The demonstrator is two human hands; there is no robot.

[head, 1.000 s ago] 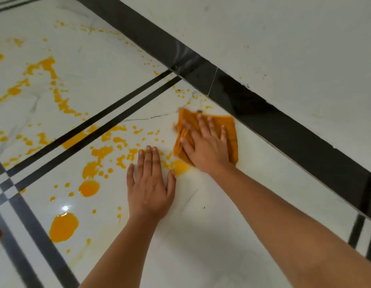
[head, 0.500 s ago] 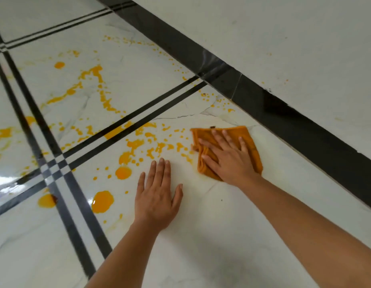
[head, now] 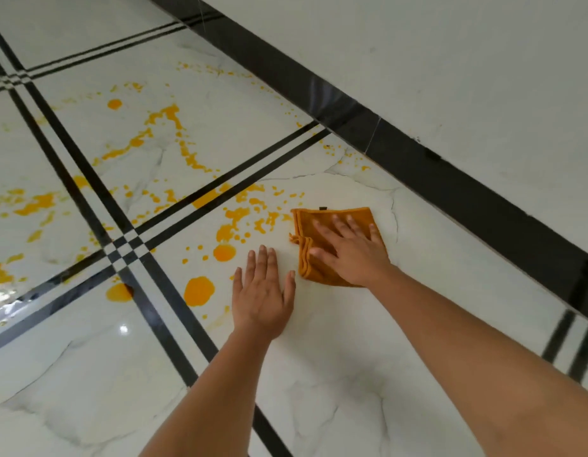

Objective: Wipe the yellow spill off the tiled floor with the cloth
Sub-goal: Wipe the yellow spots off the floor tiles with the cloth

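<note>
Right hand [head: 352, 255], fingers spread flat, presses the squarish folded orange fabric cloth [head: 304, 225], its folded edge facing the splattered yellow liquid spill [head: 225, 232]. Left hand [head: 261, 291] lies flat on the white marble-patterned tiled floor [head: 319, 374].

R hand [head: 355, 255] pulled cloth [head: 306, 232] back from wall [head: 451, 77], clearing spill [head: 224, 252] drops in its path.

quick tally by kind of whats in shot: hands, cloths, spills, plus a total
cloth: 1, orange, folded
hands: 2, left hand flat on the tiled floor, right hand flat on the cloth
yellow spill: 1, scattered in more splashes than can be counted
total: 4
</note>
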